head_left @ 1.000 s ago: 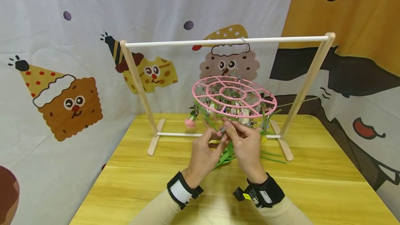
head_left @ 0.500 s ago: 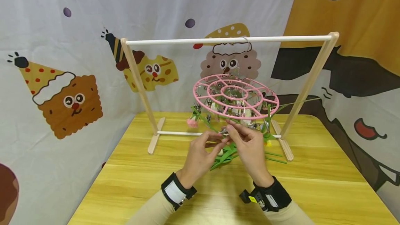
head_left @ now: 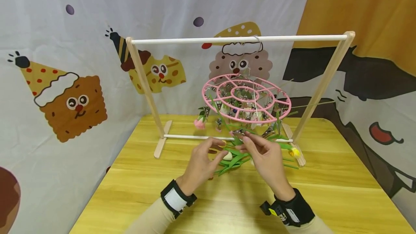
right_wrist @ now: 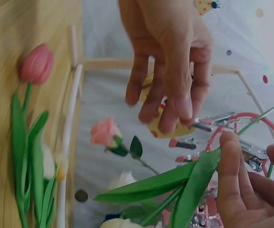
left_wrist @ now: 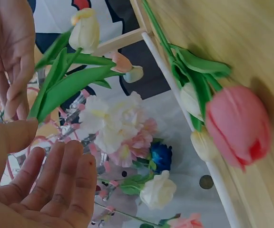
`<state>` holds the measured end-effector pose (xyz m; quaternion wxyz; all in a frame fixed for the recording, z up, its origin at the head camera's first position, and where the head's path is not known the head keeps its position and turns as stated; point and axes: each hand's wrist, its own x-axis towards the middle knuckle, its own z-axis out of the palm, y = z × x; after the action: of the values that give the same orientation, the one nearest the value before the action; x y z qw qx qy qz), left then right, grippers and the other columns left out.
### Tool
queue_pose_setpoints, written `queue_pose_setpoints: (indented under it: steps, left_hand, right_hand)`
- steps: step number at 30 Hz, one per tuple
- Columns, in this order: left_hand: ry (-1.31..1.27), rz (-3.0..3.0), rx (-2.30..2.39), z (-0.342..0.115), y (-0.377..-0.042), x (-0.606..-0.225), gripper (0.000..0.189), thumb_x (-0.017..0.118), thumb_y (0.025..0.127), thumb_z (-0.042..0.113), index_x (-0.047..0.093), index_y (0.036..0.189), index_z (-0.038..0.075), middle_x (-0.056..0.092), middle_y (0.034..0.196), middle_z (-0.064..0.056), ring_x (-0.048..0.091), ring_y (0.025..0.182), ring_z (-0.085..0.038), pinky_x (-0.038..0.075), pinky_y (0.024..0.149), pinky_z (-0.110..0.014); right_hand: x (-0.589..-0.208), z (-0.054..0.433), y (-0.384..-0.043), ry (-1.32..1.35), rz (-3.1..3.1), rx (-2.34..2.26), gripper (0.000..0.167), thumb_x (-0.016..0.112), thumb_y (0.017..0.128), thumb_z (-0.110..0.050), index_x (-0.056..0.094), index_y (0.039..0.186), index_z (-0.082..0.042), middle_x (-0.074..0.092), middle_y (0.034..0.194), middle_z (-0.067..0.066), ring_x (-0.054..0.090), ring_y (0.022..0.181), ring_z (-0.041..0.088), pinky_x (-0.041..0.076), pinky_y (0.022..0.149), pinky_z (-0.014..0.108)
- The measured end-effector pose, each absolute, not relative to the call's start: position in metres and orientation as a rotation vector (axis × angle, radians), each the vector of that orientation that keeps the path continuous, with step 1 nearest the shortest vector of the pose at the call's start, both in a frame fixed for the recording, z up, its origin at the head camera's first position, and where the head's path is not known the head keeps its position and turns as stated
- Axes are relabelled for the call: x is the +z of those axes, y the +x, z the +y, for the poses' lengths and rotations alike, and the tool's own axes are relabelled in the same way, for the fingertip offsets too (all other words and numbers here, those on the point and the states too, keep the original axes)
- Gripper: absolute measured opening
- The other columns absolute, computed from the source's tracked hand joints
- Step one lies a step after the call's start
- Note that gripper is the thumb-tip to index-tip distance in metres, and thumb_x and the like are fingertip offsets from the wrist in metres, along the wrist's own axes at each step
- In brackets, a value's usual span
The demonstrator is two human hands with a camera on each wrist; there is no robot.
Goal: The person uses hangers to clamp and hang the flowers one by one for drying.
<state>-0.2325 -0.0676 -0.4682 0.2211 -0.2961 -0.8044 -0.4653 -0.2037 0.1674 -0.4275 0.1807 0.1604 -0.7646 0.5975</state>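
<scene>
A pink round clip hanger (head_left: 240, 120) hangs tilted from a rack, with metal clips and artificial flowers below it. At its front edge my right hand (head_left: 264, 158) pinches a metal clip (head_left: 238, 133) between thumb and fingers. The clip lies nearly level. A pale yellow-white tulip (left_wrist: 85, 32) with long green leaves (right_wrist: 175, 185) hangs close to the right fingertips. My left hand (head_left: 201, 163) is held off to the left, fingers loosely bent and apart, with nothing between them. In the right wrist view the left hand's fingers point down, away from the clips.
The wooden rack (head_left: 146, 89) stands on the table (head_left: 130, 190), its white lower bar (head_left: 188, 137) behind my hands. Tulips, among them a pink one (left_wrist: 239, 126), lie on the tabletop under the hanger. A pink rose (head_left: 199, 124) hangs left, a yellow tulip (head_left: 294, 152) right.
My left hand has let go near the clip and moved left and down, its fingers spreading. The right hand has shifted slightly right and down. The yellow tulip at right now shows more.
</scene>
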Motion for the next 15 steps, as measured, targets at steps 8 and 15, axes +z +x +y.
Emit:
queue_pose_setpoints:
  steps: [8,15]
  left_hand:
    - [-0.883,-2.187,-1.212,-0.086,-0.253,-0.51,0.03,0.076,0.116,0.041,0.075,0.138,0.022,0.083,0.133,0.003,0.08,0.114,-0.014,0.07,0.098,-0.033]
    - [-0.811,-2.411,-1.075,-0.089,-0.23,-0.489,0.023,0.085,0.11,0.021,0.08,0.13,0.011,0.085,0.125,-0.008,0.082,0.111,-0.026,0.072,0.094,-0.049]
  right_hand:
    - [-0.44,0.182,-0.193,0.55,-2.209,1.478,0.032,0.072,0.116,-0.009,0.079,0.148,-0.007,0.091,0.11,0.01,0.083,0.092,0.0,0.038,0.047,0.026]
    - [-0.456,0.195,-0.185,0.604,-2.19,1.407,0.021,0.076,0.11,0.004,0.087,0.126,-0.005,0.087,0.12,0.012,0.083,0.104,0.001,0.068,0.095,0.016]
